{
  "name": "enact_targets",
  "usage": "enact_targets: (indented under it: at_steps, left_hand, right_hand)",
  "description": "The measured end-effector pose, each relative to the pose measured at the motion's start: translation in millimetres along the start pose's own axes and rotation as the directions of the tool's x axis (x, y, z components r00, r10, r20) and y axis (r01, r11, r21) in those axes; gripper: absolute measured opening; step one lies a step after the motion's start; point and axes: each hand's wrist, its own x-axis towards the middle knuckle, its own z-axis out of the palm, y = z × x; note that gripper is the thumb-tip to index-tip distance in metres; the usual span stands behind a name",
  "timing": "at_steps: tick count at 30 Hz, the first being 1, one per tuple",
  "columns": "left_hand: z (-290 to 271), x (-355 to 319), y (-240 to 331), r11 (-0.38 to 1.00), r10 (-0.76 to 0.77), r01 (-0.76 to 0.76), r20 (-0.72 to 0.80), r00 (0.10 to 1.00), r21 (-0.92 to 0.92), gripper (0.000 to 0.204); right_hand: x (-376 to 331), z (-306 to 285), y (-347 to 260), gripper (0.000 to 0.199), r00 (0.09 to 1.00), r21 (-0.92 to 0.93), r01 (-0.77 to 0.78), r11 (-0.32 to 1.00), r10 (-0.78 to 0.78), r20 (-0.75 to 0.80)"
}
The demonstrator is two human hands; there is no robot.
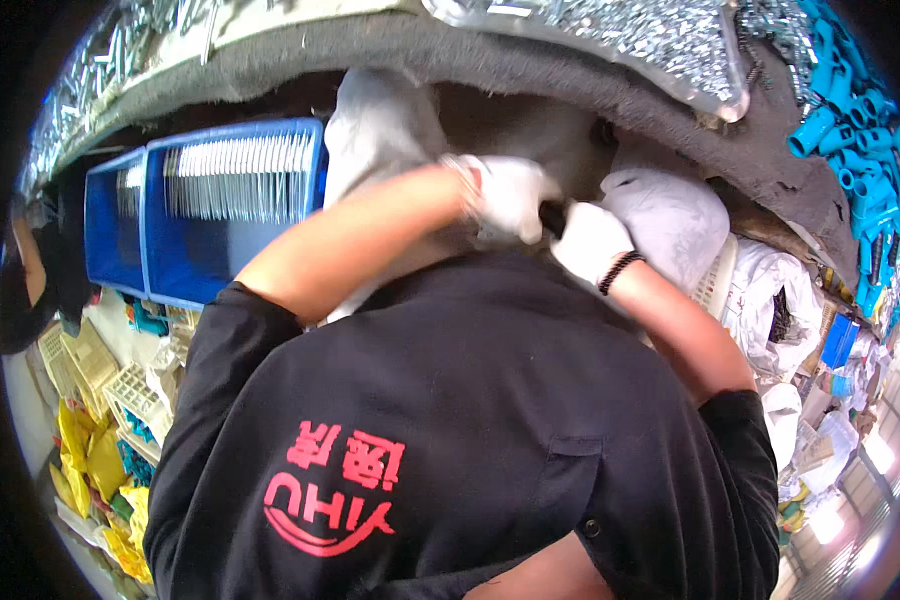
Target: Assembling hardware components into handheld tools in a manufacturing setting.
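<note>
One black shirt [490,380], made of soft cloth with red print, is closest. Two bare arms reach out from its short sleeves, both bent at the elbow and turned in so the hands meet in front. The left hand [515,195] comes across from the left with its fingers pointing right. The right hand [592,243] leans in from the other side, a bit lower, with its fingers curled. Each wears a white glove, and one black beaded band [620,270] goes round the right wrist. One small dark thing [552,216] is between the fingers of the two hands. It is blurry, so I can't tell what it is, how far open each hand is, or which one has hold of it. Two knees in pale, wrinkly cloth poke up, one on each side of the hands. To the left is a blue plastic bin [180,260] in two parts, with lots of thin, shiny strips [240,175] lined up in rows, too many to count. Beyond the knees runs fuzzy grey cloth [320,55]. On it is one tray [735,105] full of tiny silver bits [630,40]. To its right lies a big pile of round, hollow blue tubes [840,130].
</note>
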Motion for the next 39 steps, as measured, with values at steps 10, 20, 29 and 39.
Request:
enact_targets:
  at_steps: [10,20,29,39]
  left_hand:
    - [60,68,-22,0.870,-0.246,0.238,-0.038,0.969,0.432,0.021]
    - [12,27,4,0.972,0.151,-0.126,-0.116,0.982,0.199,0.044]
    - [29,17,102,0.954,0.298,-0.291,-0.376,0.877,0.076,0.021]
    - [18,9,105,0.964,-0.033,-0.116,-0.544,0.839,-0.238,0.049]
  right_hand:
    - [27,30,1,0.030,0.994,0.093,0.018,0.995,-0.028,0.110]
    - [-56,-58,-13,0.028,0.997,0.204,-0.076,0.976,0.077,0.001]
    - [-277,-17,77,0.020,0.604,0.766,-0.038,0.642,0.626,-0.494]
    - [-343,287,251,0.046,0.346,0.483,-0.809,0.336,0.936,-0.071]
